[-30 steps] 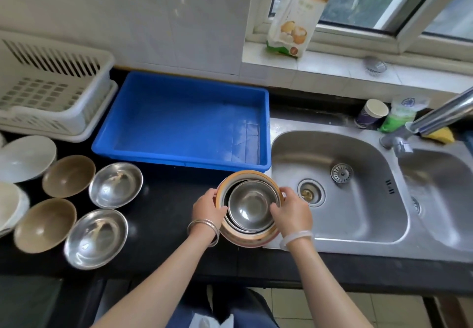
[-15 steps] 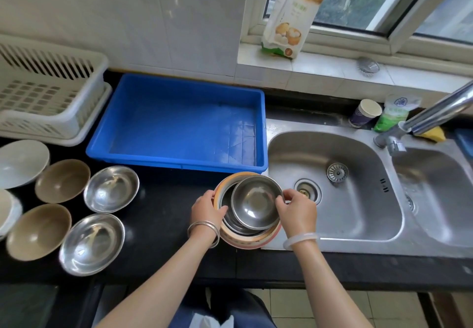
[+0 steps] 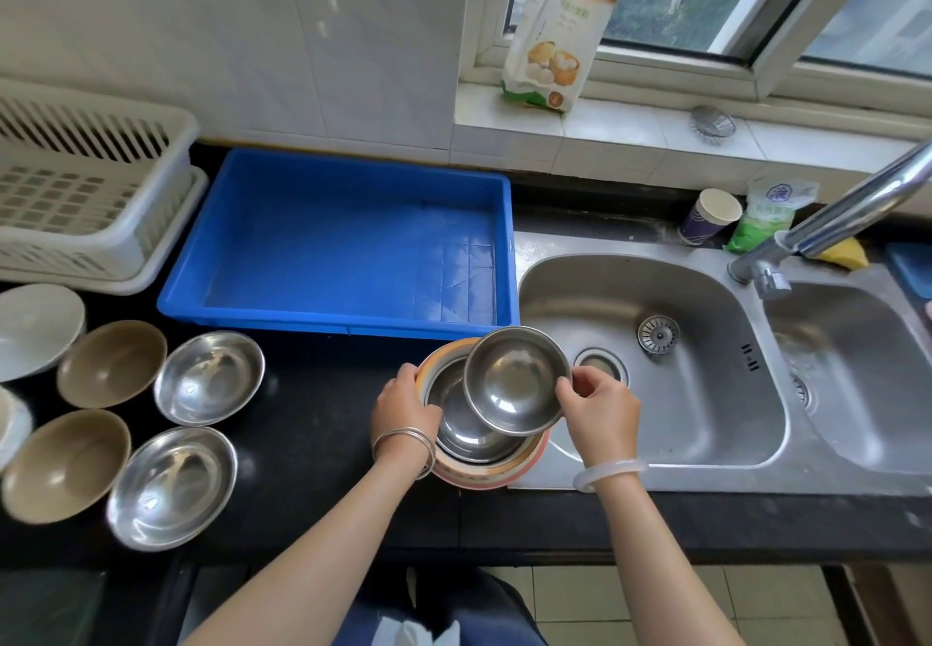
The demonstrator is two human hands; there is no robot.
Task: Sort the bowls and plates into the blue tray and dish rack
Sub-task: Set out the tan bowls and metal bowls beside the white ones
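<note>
A stack of bowls (image 3: 484, 469) with an orange-rimmed bowl at the bottom stands on the counter beside the sink. My left hand (image 3: 403, 408) grips the stack's left rim. My right hand (image 3: 600, 406) pinches the right rim of a small steel bowl (image 3: 514, 383), lifted and tilted above the stack. Another steel bowl (image 3: 464, 433) lies inside the stack. The blue tray (image 3: 348, 327) stands behind, with nothing in it. The white dish rack (image 3: 80, 191) is at the far left. Two steel bowls (image 3: 207, 378) (image 3: 171, 486) and two brown bowls (image 3: 111, 363) (image 3: 65, 464) sit on the left counter.
A white plate (image 3: 35, 327) and more white dishes (image 3: 10, 423) lie at the left edge. The double steel sink (image 3: 655, 368) with its tap (image 3: 827, 227) is on the right. A paper cup (image 3: 708, 217), a green bag (image 3: 766, 217) and a flour bag (image 3: 560, 30) stand behind.
My right hand has lifted the top steel bowl out of the stack and moved it up and to the right. My left hand keeps hold of the stack.
</note>
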